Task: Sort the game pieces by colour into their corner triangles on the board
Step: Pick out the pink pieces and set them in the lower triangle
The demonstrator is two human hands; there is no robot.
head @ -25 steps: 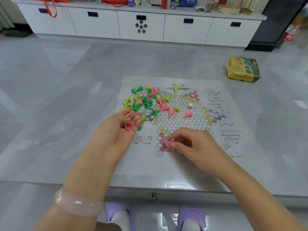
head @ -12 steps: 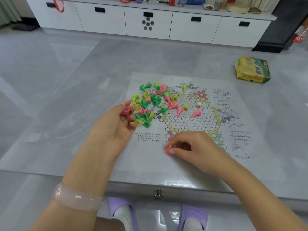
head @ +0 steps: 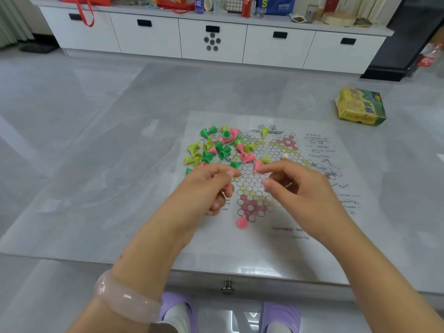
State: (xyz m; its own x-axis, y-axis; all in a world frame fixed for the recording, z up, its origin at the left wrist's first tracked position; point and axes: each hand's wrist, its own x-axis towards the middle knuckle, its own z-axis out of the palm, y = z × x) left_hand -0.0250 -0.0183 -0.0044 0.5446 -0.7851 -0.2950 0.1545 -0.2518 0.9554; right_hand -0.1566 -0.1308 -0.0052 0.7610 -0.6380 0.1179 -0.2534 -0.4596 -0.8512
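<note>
The paper board (head: 319, 212) lies on the grey table, printed with a hexagon star. A heap of green, yellow-green and pink cone pieces (head: 216, 147) covers its far left part. One pink piece (head: 241, 222) stands at the tip of the near pink triangle (head: 252, 205). My right hand (head: 298, 191) hovers over the star's middle; its index fingertip touches a lying pink piece (head: 257, 165), with the thumb apart below it. My left hand (head: 204, 188) is beside it with fingers curled inward over the pink pieces it held earlier, which are hidden now.
A yellow-green game box (head: 360, 106) sits at the far right of the table. A small cream die (head: 285, 155) lies on the star. The table's near edge has a drawer knob (head: 227, 286). White cabinets stand behind.
My right hand left a pink piece at the near triangle's tip and moved up to the star's middle. My left hand closed and moved right toward it.
</note>
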